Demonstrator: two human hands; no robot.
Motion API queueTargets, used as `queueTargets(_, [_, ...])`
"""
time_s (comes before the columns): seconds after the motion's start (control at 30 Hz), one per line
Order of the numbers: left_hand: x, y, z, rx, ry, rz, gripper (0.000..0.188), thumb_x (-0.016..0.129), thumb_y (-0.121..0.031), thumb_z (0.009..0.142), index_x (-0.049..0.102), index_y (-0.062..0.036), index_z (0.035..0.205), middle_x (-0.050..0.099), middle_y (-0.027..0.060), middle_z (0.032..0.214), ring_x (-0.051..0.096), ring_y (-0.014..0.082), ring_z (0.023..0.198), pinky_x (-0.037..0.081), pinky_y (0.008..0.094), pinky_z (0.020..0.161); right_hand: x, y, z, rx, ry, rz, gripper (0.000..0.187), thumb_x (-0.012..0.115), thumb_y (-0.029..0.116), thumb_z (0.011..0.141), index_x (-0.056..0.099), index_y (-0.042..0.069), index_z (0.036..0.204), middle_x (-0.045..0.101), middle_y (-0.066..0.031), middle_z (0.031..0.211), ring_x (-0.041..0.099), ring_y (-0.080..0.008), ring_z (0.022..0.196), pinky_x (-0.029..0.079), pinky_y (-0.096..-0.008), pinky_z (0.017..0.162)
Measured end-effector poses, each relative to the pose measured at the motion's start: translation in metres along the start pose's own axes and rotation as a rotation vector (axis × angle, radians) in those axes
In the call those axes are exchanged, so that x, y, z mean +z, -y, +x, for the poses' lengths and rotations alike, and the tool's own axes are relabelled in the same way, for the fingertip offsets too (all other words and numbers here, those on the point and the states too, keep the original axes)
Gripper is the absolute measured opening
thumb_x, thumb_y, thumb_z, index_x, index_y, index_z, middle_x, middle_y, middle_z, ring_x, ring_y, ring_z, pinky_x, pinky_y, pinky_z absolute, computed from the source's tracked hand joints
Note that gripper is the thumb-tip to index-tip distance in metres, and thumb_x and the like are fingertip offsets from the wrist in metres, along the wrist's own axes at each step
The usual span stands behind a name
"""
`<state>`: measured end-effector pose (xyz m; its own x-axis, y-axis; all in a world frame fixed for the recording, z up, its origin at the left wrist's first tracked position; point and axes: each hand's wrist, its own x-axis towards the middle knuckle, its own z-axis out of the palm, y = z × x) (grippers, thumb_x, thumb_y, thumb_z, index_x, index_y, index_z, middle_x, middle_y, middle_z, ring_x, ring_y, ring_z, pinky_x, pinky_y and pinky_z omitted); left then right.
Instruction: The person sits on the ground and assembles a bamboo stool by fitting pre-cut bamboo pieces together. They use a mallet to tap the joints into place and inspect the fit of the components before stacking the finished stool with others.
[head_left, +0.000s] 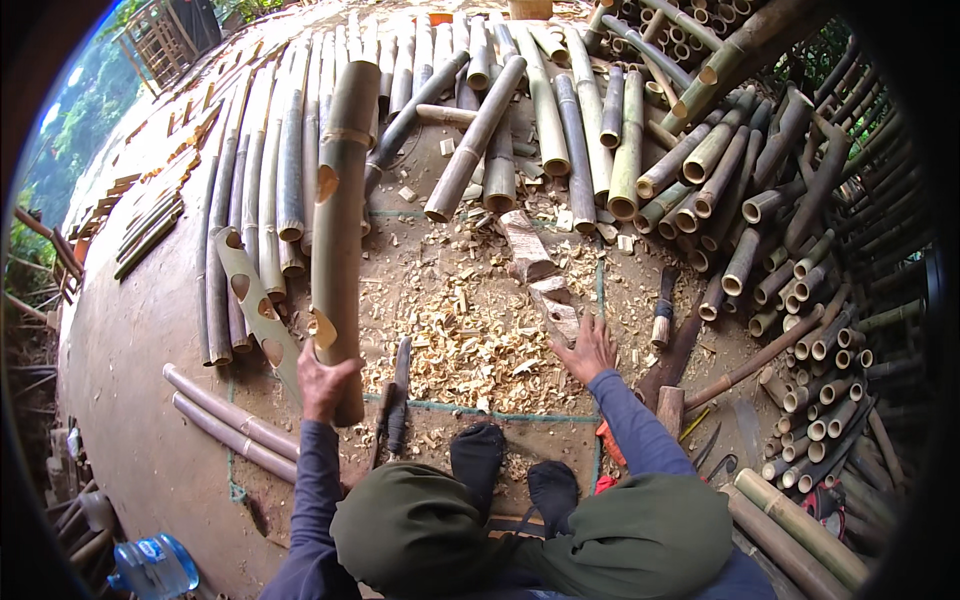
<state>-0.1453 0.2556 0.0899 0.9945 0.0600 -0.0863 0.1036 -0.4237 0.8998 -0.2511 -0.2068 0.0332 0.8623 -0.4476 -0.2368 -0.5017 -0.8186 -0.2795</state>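
Note:
My left hand (326, 384) is closed round the lower end of a thick bamboo tube (343, 220), which points away from me and has scooped openings along its left side. Just left of it lies a pale bamboo piece (256, 305) with several oval holes. My right hand (590, 350) is open, fingers spread, at the near end of a notched wooden block (528, 250); whether it touches the block I cannot tell. Between my hands is a heap of wood shavings (475, 345). A dark-handled knife (399, 395) rests right of the tube's lower end.
Long bamboo poles (270, 170) line the far side. Stacked bamboo tubes (735, 165) fill the right. Two thin tubes (235, 422) lie at the left. A mallet-like wooden tool (672, 405), another knife (664, 305) and blades are right of my right arm. A water bottle (155, 567) is lower left.

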Motion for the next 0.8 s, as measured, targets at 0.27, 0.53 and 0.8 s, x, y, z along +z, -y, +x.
queueTargets(0.27, [0.114,-0.046,-0.092,-0.084,0.200,0.345,0.079,0.089,-0.036,0.055,0.066,-0.0004,0.123,0.071,0.0219,0.111,0.070,0.0389,0.101,0.056,0.0487,0.093,0.022,-0.046,0.030,-0.001,0.106,-0.042,0.094,0.083,0.052,0.077,0.048,-0.004,0.144,0.054,-0.0268,0.143,0.052,-0.0417,0.135,0.040,-0.0522,0.117])
queueTargets(0.53, [0.151,0.000,0.032,0.550,0.285,0.764,0.075,0.091,-0.029,0.060,0.060,-0.0081,0.125,0.067,0.0140,0.115,0.065,0.0340,0.109,0.050,0.0437,0.098,0.009,-0.063,0.036,-0.020,-0.008,-0.014,0.083,0.083,0.048,0.078,0.056,-0.005,0.136,0.059,-0.0276,0.135,0.055,-0.0427,0.130,0.045,-0.0529,0.111])
queueTargets(0.8, [0.185,0.001,0.062,0.521,0.462,0.784,0.087,0.098,-0.039,0.059,0.057,-0.0114,0.132,0.067,0.0133,0.121,0.063,0.0336,0.118,0.045,0.0476,0.104,0.020,-0.056,0.051,-0.009,-0.047,-0.060,0.080,0.082,0.054,0.078,0.058,-0.003,0.129,0.062,-0.0247,0.129,0.056,-0.0396,0.127,0.044,-0.0543,0.108])
